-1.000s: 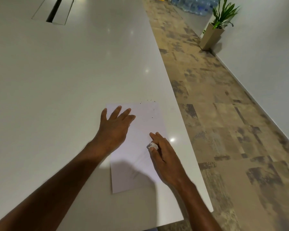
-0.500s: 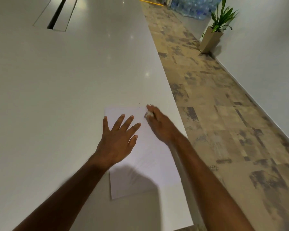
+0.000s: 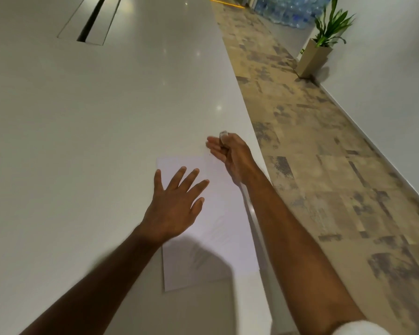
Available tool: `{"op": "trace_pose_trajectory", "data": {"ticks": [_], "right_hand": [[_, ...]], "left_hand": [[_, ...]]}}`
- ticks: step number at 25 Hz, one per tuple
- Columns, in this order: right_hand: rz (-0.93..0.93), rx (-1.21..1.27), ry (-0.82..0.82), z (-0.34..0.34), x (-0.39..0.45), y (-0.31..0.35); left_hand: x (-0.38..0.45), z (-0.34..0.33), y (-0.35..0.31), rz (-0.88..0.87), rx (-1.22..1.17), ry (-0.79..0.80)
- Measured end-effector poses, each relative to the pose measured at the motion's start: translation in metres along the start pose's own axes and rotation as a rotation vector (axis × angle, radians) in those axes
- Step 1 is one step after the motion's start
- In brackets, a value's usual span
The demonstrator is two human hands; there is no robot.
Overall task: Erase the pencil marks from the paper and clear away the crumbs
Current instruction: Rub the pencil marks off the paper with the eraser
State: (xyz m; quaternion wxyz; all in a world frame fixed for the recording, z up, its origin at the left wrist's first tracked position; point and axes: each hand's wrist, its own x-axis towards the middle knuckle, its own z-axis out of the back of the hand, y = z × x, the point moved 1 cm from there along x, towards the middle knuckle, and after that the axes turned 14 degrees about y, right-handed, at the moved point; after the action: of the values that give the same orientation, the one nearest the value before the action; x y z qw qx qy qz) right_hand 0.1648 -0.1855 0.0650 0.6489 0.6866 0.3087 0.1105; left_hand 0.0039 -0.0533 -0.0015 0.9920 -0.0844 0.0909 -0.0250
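Note:
A white sheet of paper (image 3: 225, 213) lies near the right edge of the long white table (image 3: 107, 141). Faint pencil strokes (image 3: 219, 232) show on its lower half. My left hand (image 3: 174, 209) rests flat on the sheet's left side, fingers spread. Just beyond the paper's far right corner, my right hand (image 3: 230, 153) is on its edge against the table. It pinches a small white eraser (image 3: 223, 135) between thumb and forefinger while the other fingers stretch out. A few tiny dark crumbs (image 3: 209, 154) lie beside that hand; they are blurred.
The table's right edge (image 3: 254, 131) runs close to my right hand, with patterned floor beyond it. A slotted cable hatch (image 3: 92, 22) sits far up the table. A potted plant (image 3: 322, 44) and stacked water bottles (image 3: 286, 8) stand by the far wall.
My right hand went from rubbing mid-sheet up to the paper's far corner, then past it onto the table, turning on edge. The crumbs near the far edge are mostly gone. My left hand stayed put.

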Motion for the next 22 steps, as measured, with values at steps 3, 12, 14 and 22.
{"op": "trace_pose_trajectory", "data": {"ticks": [3,12,14,22], "right_hand": [[0.06,0.096,0.048,-0.001,0.0,-0.001],[0.112,0.047,-0.078,0.003,-0.035,0.006],[0.102,-0.149,-0.139,-0.008,-0.082,-0.002],[-0.015,-0.683,-0.243,-0.033,-0.205,-0.094]], "left_hand": [[0.001,-0.001,-0.001,-0.002,0.002,-0.001],[-0.001,-0.001,0.001,-0.013,-0.014,-0.029],[0.0,-0.001,0.001,-0.02,-0.027,-0.029],[-0.002,0.009,-0.01,-0.014,0.133,-0.077]]}}
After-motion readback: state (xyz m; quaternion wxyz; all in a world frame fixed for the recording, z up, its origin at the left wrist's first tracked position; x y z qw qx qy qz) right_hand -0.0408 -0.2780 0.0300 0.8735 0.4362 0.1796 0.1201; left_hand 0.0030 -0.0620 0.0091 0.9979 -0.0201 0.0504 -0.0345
